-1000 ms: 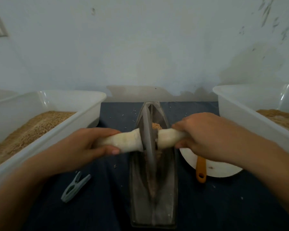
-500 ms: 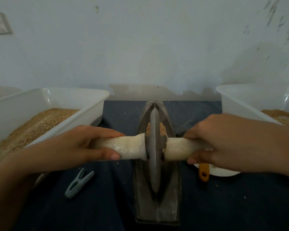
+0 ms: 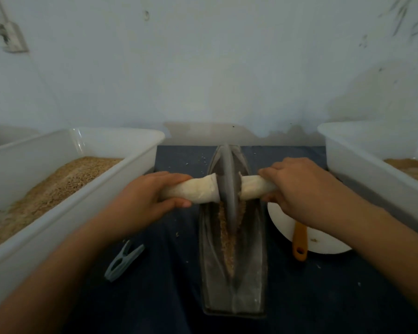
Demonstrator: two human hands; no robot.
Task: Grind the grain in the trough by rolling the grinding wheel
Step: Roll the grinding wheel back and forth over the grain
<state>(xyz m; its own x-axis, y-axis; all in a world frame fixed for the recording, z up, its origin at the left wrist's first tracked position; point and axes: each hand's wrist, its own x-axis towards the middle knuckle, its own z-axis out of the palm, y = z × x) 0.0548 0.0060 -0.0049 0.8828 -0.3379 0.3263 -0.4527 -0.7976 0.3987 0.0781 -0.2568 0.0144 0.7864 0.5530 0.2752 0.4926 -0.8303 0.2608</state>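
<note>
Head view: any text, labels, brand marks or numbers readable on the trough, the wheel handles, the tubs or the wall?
None. The trough, grinding wheel, white tubs and wall show no writing; the wall carries only smudges, and a blurred socket.

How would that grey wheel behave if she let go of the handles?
The grinding wheel stands on a thin edge in the trough, so it would probably tip sideways until a handle caught the rim. It looks like metal, likely heavy. Being round, it may roll along the groove.
</note>
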